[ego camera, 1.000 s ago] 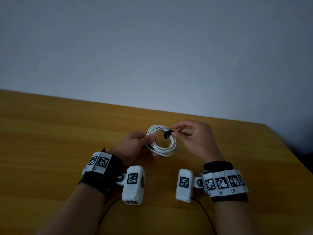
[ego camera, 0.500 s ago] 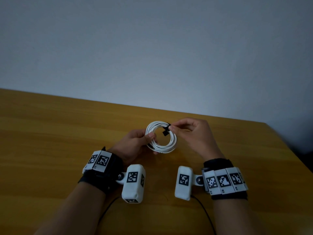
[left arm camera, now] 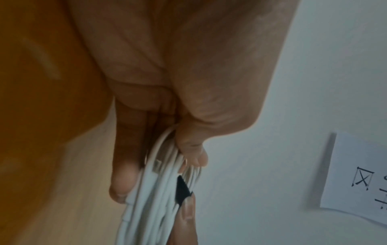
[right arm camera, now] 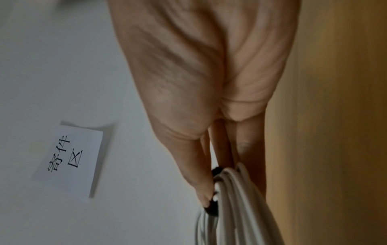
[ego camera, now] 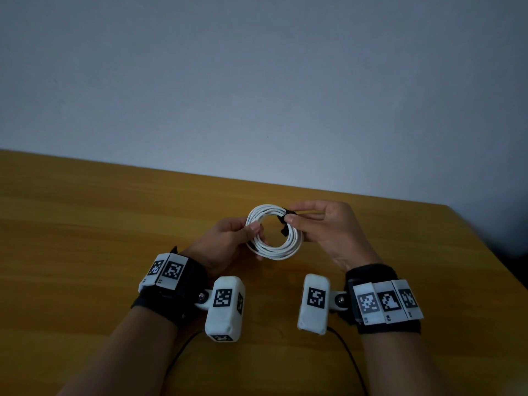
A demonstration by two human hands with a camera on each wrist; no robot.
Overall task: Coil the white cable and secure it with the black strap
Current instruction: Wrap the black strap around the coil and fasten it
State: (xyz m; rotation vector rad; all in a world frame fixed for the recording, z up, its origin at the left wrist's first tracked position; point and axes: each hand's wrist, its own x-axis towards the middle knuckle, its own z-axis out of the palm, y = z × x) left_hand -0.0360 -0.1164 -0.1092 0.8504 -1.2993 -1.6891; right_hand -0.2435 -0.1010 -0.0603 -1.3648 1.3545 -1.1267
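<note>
The white cable (ego camera: 275, 248) is wound into a round coil held upright above the wooden table (ego camera: 85, 224). My left hand (ego camera: 228, 238) pinches the coil's left side between thumb and fingers; the left wrist view shows the strands (left arm camera: 155, 190) under the thumb. My right hand (ego camera: 320, 224) pinches the black strap (ego camera: 287, 221) at the coil's upper right. The strap wraps the strands and a loose end hangs inside the loop. In the right wrist view the strap (right arm camera: 212, 209) sits at the thumb tip against the cable (right arm camera: 234, 207).
A grey wall (ego camera: 257, 81) stands behind the table's far edge. The table's right corner (ego camera: 445, 207) lies beyond my right hand. A paper note with printed characters (right arm camera: 67, 157) hangs on the wall. Thin black cords (ego camera: 345, 352) trail from the wrist cameras.
Both hands have lifted the coil slightly away from me. The right hand's fingers have shifted on the strap, whose loose end now hangs inside the loop.
</note>
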